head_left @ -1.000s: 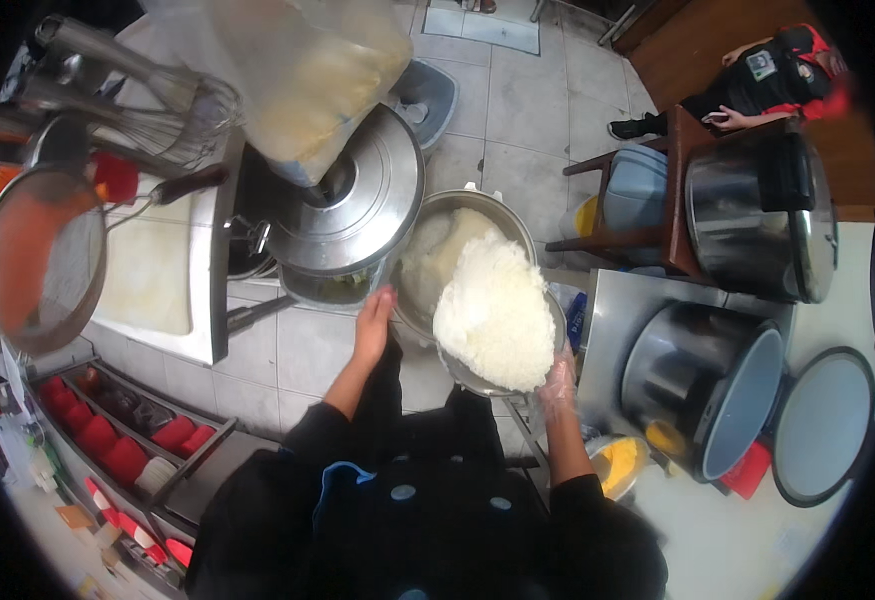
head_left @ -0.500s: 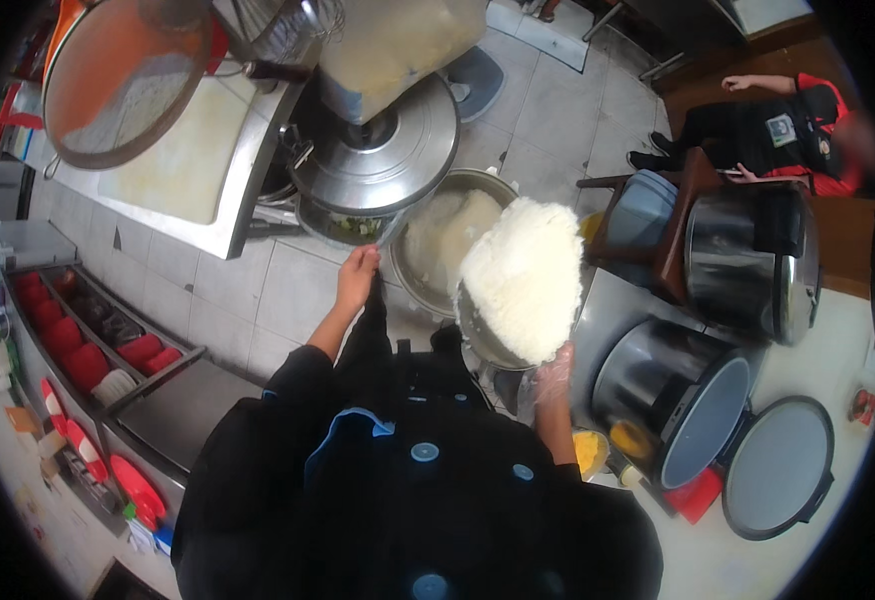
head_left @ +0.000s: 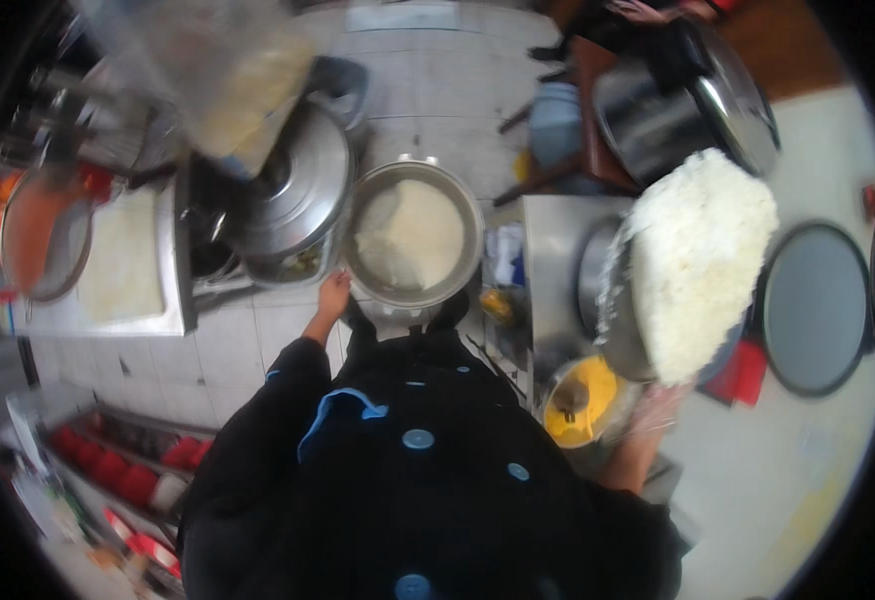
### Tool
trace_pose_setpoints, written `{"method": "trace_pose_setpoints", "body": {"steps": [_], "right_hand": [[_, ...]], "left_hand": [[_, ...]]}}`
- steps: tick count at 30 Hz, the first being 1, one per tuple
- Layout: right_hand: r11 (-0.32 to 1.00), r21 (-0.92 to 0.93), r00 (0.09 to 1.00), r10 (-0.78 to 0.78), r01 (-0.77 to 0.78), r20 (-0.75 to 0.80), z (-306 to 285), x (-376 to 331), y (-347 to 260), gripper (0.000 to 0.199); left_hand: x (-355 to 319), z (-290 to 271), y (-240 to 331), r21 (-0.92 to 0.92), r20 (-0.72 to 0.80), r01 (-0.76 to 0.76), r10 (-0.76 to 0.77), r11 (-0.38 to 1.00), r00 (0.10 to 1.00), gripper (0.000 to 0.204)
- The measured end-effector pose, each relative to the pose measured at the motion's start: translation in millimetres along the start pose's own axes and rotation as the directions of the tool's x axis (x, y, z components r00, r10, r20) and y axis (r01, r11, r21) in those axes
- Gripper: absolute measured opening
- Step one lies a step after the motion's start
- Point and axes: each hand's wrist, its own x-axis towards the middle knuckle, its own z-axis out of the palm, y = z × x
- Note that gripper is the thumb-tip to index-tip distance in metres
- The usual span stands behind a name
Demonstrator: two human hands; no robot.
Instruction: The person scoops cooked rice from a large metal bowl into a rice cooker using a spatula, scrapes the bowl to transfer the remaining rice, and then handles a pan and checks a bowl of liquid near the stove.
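Observation:
My right hand (head_left: 658, 408), in a clear plastic glove, holds a bowl (head_left: 626, 335) tilted, heaped with white cooked rice (head_left: 703, 265). The bowl is raised at the right, over the steel counter and before a rice cooker it partly hides. My left hand (head_left: 335, 292) is closed beside the left rim of a large round pot (head_left: 476, 240). Whatever its fingers hold, if anything, is hidden. Inside the pot lies a pale, rice-like mass (head_left: 423, 232). Left of the pot, a wide metal lid (head_left: 303, 190) covers part of a container of greens.
A bowl of yellow stuff (head_left: 598, 385) stands by my right forearm. Behind the rice are a big rice cooker (head_left: 648, 110) and a round grey lid (head_left: 818, 310). At left are a cutting-board table (head_left: 128, 260), a strainer (head_left: 46, 235) and a plastic bag (head_left: 248, 110). Another person sits at far right.
My right hand has carried the heaped bowl from beside the pot rightward, over the counter. The view has turned to the right. My left hand stays near the pot, closed.

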Motion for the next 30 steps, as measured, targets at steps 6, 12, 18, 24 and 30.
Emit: {"method": "trace_pose_setpoints", "body": {"steps": [6, 12, 18, 24, 30], "right_hand": [[0.925, -0.057, 0.878, -0.375, 0.375, -0.299, -96, 80, -85, 0.040], [0.336, -0.800, 0.823, -0.474, 0.498, 0.313, -95, 170, -44, 0.052], [0.463, -0.712, 0.844, -0.188, 0.527, 0.502, -103, 238, -84, 0.040], [0.045, -0.664, 0.662, -0.153, 0.747, 0.734, -102, 270, -44, 0.050], [0.224, -0.702, 0.732, -0.098, 0.676, 0.674, -74, 302, 6, 0.045]], "left_hand": [[-10, 30, -75, 0.148, 0.215, 0.013, -0.045, 0.989, 0.976, 0.026], [-6, 65, -1, 0.117, 0.336, 0.168, -0.198, 0.979, 0.921, 0.032], [7, 97, 72, 0.130, 0.394, -0.085, 0.027, 0.988, 0.919, 0.036], [-1, 109, 118, 0.139, 0.432, -0.023, -0.039, 0.990, 0.901, 0.029], [-14, 109, 116, 0.096, 0.451, 0.185, -0.208, 0.978, 0.868, 0.019]]}}
